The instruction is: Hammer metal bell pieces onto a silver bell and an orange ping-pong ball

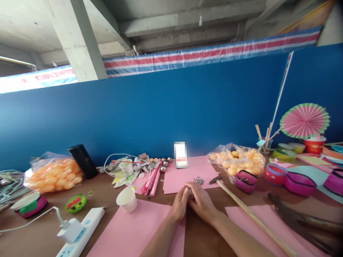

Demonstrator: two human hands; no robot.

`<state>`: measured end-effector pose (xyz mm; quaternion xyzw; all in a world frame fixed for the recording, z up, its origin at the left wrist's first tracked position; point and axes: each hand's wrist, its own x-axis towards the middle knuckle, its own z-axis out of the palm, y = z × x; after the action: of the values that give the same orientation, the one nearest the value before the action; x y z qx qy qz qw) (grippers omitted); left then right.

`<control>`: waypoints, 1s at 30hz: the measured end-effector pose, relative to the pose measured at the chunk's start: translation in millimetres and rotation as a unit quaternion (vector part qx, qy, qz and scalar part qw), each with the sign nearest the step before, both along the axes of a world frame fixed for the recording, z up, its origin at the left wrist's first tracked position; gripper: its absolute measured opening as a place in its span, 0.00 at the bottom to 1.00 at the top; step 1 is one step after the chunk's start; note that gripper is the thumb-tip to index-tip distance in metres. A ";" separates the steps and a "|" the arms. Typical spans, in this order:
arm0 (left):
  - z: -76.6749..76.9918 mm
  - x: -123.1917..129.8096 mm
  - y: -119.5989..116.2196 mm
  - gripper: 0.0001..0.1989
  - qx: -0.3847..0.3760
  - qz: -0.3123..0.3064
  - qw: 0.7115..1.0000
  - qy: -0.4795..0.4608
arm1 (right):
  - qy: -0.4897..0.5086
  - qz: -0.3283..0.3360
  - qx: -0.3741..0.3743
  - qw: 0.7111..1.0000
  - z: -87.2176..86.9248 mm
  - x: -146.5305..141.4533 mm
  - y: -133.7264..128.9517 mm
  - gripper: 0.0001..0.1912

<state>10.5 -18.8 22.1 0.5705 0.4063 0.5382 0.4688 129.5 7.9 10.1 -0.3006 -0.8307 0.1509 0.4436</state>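
Note:
Over the brown table, my left hand and my right hand are cupped together, fingers curled and thumbs meeting. A few small silvery metal pieces peek out between them; how many they hold is hidden. Just beyond the fingers, a loose pile of similar small metal pieces lies on a pink paper sheet. To the right of my hands is a hammer with a long wooden handle. A white paper cup stands to the left on another pink sheet.
Bags of orange balls and yellow-orange balls sit at either side. Several shiny metal balls lie beside folded pink strips. A power strip is front left, dark curved tools right. A blue partition stands behind.

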 end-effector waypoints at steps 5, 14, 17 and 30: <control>-7.1 -4.1 0.2 0.26 -0.080 0.063 0.995 -0.012 | -0.014 0.025 -0.028 0.999 5.0 1.0 -2.6 0.23; -15.1 -6.8 4.0 0.29 -0.100 0.082 0.990 -0.047 | -0.033 0.045 -0.032 0.998 7.8 0.5 -7.5 0.22; -15.8 -5.3 4.5 0.28 -0.099 0.075 0.990 -0.063 | -0.031 0.032 -0.037 0.998 6.8 -0.9 -6.7 0.22; 31.5 -8.8 -2.2 0.19 -0.031 0.085 0.962 -0.257 | -0.083 -0.066 -0.046 0.993 -1.4 -0.3 -0.1 0.30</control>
<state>1.7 -21.0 53.6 0.3614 0.3360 0.6915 0.5275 129.1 7.8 8.7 -0.3863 -0.8352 0.1341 0.3676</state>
